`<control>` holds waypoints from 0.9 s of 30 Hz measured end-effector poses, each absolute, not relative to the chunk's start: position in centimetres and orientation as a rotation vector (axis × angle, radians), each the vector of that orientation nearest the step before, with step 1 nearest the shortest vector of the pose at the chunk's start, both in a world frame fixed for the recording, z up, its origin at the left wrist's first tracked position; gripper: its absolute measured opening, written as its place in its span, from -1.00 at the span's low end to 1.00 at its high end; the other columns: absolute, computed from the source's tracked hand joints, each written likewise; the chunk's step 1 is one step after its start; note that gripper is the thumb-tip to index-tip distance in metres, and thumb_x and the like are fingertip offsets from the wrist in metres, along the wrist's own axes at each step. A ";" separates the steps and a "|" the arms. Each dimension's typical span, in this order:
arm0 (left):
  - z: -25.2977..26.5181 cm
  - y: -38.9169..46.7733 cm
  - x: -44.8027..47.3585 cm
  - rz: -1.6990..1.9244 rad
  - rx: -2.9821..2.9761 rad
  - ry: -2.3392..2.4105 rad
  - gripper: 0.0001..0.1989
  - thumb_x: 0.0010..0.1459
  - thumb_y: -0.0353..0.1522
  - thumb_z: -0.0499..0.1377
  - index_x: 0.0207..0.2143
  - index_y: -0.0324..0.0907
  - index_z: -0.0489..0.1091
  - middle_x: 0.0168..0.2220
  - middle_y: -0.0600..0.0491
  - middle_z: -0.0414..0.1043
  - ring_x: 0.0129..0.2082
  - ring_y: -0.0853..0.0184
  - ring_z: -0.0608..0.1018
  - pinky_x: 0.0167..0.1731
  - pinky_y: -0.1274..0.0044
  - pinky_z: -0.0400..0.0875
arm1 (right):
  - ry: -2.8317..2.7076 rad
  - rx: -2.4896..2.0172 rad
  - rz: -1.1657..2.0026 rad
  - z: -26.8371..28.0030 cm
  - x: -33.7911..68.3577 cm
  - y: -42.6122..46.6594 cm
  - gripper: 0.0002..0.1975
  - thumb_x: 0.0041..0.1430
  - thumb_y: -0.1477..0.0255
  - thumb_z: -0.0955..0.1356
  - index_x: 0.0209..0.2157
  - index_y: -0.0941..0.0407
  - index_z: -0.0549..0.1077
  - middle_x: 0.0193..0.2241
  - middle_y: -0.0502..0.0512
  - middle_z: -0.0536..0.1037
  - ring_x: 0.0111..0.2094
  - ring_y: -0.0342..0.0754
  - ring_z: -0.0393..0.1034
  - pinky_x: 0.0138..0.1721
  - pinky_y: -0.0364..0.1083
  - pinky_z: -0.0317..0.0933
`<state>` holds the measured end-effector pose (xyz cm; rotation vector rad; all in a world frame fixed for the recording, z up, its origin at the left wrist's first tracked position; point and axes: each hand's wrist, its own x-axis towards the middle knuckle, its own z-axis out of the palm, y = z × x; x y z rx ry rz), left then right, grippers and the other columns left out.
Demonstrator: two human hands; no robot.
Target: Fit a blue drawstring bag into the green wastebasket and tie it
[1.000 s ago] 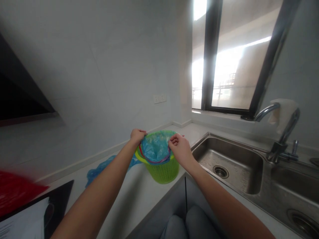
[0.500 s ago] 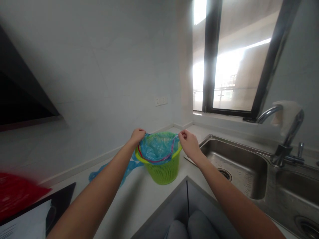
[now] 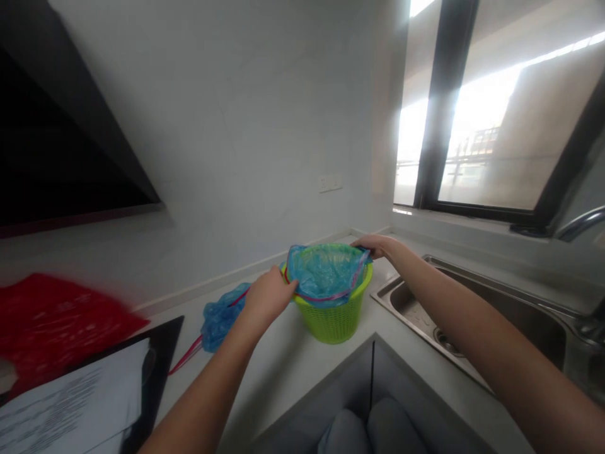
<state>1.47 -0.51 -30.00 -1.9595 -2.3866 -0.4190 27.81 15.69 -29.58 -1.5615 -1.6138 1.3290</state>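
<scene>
A green plastic basket (image 3: 331, 325) with a perforated wall stands on the counter. Lining it is a thin blue garbage bag (image 3: 326, 271) with a pink-red drawstring along its mouth. At the basket's near left rim, my left hand (image 3: 271, 293) is closed on the bag's edge. My right hand (image 3: 373, 244) reaches to the far right rim, its fingers curled over the bag's edge there and partly hidden. Left of the basket, another crumpled blue bag (image 3: 220, 318) with a red drawstring lies on the counter.
A steel sink (image 3: 401, 296) with a faucet (image 3: 586, 222) is to the right. At left, a red plastic bag (image 3: 61, 321) and printed paper (image 3: 94, 394) lie by a black cooktop (image 3: 167, 340). A dark range hood (image 3: 80, 157) hangs above.
My left hand has moved from the rim's far left to its near left. My right hand has shifted to the rim's far side. The view has turned left.
</scene>
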 end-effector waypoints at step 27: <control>-30.0 1.5 2.0 -0.284 -1.937 -2.150 -0.61 0.27 -0.35 -0.06 -0.34 -0.24 0.57 -0.21 -0.28 0.54 -0.01 -0.07 0.52 0.06 0.24 0.28 | -1.776 -1.433 0.642 -29.0 31.4 7.7 -0.73 0.16 0.26 0.39 -0.38 0.21 0.53 -0.45 0.12 0.54 -0.37 -0.03 0.38 -0.34 -0.11 0.17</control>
